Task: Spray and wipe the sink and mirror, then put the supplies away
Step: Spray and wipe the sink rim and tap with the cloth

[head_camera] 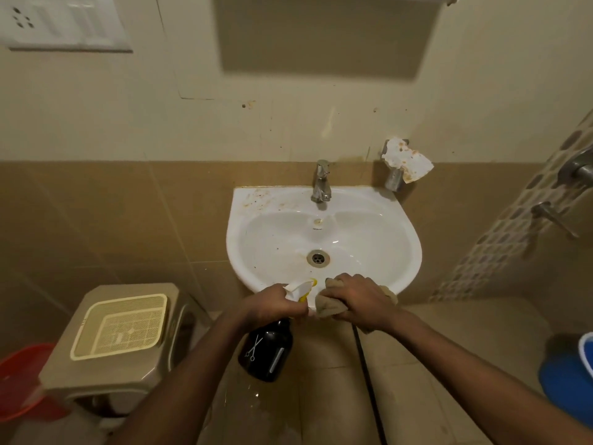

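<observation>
While poised at the front rim of the sink point(324, 239): left hand point(269, 305) clamped round the neck of the spray bottle point(266, 348), nozzle aimed into the basin for misting; right hand point(356, 300) bunched tight on the cloth point(327, 305), kept close for wiping. Stains near the tap point(322, 181); basin perhaps already damp.

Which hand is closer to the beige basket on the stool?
Left. The left hand grips the spray bottle, right of the basket; the right hand holds the cloth farther right.
</observation>
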